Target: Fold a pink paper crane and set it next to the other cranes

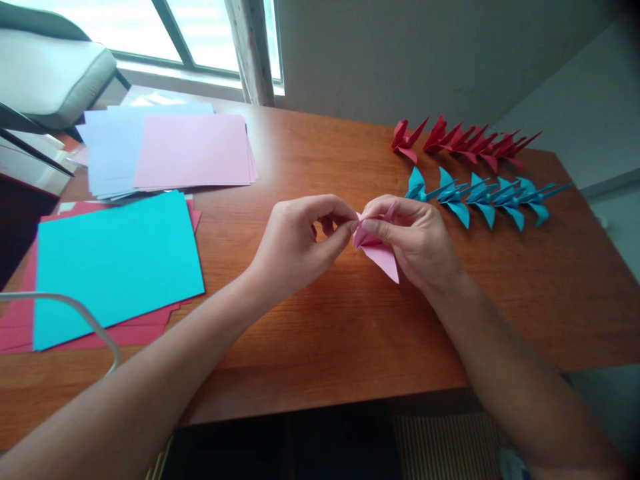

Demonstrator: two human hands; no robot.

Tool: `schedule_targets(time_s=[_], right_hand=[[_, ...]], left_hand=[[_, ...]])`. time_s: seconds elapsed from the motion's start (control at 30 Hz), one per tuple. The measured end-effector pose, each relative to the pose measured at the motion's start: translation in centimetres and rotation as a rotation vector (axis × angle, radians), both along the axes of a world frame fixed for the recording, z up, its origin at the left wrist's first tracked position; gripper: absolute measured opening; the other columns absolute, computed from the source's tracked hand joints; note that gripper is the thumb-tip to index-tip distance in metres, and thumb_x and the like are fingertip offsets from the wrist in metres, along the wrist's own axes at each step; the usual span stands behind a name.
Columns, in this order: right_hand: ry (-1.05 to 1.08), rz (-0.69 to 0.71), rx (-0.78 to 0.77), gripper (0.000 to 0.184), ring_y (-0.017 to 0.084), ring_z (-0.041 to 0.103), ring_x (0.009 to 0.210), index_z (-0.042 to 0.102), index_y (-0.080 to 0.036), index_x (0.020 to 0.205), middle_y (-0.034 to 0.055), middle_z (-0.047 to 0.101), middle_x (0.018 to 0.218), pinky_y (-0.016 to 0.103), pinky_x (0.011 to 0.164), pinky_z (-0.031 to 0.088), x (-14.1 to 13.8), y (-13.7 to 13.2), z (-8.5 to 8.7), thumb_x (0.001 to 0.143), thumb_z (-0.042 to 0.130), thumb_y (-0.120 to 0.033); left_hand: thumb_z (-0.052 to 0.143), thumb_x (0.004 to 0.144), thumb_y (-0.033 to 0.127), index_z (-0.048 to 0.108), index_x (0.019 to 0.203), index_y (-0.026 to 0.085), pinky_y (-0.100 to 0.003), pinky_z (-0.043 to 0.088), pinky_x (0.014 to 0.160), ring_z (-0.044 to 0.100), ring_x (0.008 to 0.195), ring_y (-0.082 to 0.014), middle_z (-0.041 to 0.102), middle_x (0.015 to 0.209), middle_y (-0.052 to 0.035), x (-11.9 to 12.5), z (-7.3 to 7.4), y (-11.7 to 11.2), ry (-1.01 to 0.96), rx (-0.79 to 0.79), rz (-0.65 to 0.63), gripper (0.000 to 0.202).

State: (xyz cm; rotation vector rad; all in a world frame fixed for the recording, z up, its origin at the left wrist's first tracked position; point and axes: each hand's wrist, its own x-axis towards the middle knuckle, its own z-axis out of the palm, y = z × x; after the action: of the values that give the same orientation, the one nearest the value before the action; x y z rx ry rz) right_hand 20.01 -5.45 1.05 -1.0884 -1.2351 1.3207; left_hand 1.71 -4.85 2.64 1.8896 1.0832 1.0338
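Note:
Between both hands, above the wooden table (pixel 320 347), is a pink origami crane (pixel 381 257), one pointed wing hanging down toward me. My left hand (pixel 307 237) pinches its left tip between thumb and index finger. From the other side, my right hand (pixel 413 237) grips the folded body with thumb and fingers, hiding part of it. A thin pink point (pixel 391 211) sticks up by the right fingers. Close behind the right hand stands a row of blue paper cranes (pixel 483 197), and behind that a row of red paper cranes (pixel 470 143).
Pale pink sheets (pixel 195 152) and light blue sheets (pixel 113 157) lie at the back left. Nearer, a turquoise sheet (pixel 120 267) covers red sheets (pixel 150 331). A white cable (pixel 75 303) curves over them. A cushioned chair (pixel 55 73) stands by the window (pixel 200 33).

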Motion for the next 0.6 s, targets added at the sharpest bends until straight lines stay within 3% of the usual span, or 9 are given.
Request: schedule_targets(time_s=[0.27, 0.6], right_hand=[[-0.108, 0.014, 0.009, 0.023, 0.016, 0.065, 0.074, 0.072, -0.023, 0.081, 0.0, 0.07, 0.079, 0.032, 0.071, 0.057, 0.15, 0.02, -0.01, 0.077, 0.083, -0.043], [-0.227, -0.043, 0.206, 0.013, 0.021, 0.064, 0.088, 0.074, -0.026, 0.074, 0.0025, 0.068, 0.087, 0.04, 0.085, 0.055, 0.3, -0.21, 0.16, 0.081, 0.079, -0.036]], left_hand=[[0.064, 0.085, 0.016, 0.073, 0.082, 0.017, -0.022, 0.043, 0.055, 0.059, 0.064, -0.0112, 0.071, 0.07, -0.0009, -0.1, -0.47, 0.27, -0.01, 0.0, 0.0, 0.01], [0.063, 0.085, 0.018, 0.072, 0.079, 0.017, -0.021, 0.045, 0.057, 0.061, 0.066, -0.0113, 0.071, 0.071, -0.0002, 0.17, -0.25, -0.12, -0.009, -0.039, -0.052, 0.01]])
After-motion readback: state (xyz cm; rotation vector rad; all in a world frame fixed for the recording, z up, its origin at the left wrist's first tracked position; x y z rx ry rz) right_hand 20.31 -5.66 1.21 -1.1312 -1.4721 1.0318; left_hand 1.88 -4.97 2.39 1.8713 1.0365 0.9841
